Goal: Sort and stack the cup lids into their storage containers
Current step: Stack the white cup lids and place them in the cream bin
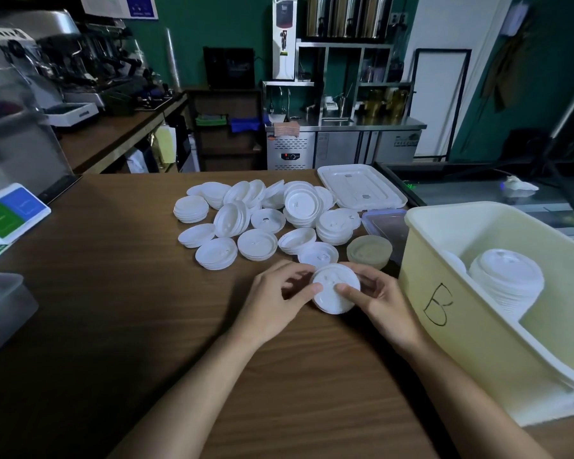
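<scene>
Head view: small stack of white round plastic cup lids [332,294], over brown wooden bench [113,293], pinched at its rim by left hand [272,303] and right hand [385,303], both grips curled around it; pale yellow plastic bin marked B [461,326] just right.

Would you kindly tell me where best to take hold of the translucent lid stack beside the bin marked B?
Pinch the translucent lid stack by its round rim, fingers on opposite sides, coming from above. It lies flat on the table, and the bin on its right and the white lids on its left probably leave little sideways room.
</scene>
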